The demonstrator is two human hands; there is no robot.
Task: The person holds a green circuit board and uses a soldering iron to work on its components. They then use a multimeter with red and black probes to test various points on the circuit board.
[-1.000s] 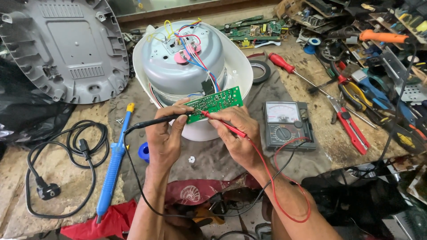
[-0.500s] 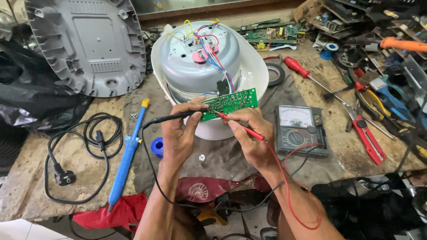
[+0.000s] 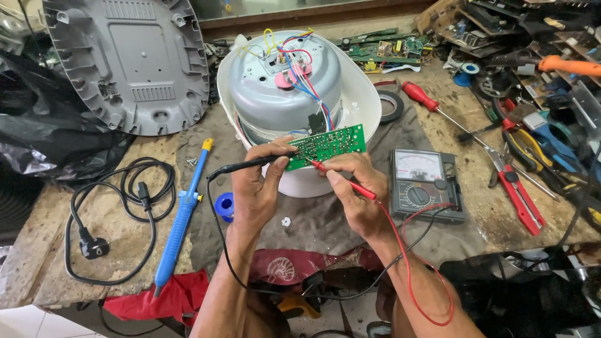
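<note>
Left hand fingers grasp the black probe; right hand fingers grasp the red probe; both tips touch the green circuit board, multimeter beside

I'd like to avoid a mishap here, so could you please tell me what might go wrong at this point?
The red probe and black probe touch the green circuit board close together; a slip might bridge neighbouring solder points. The red lead loops off the bench edge and could snag, tugging the analogue meter.
</note>
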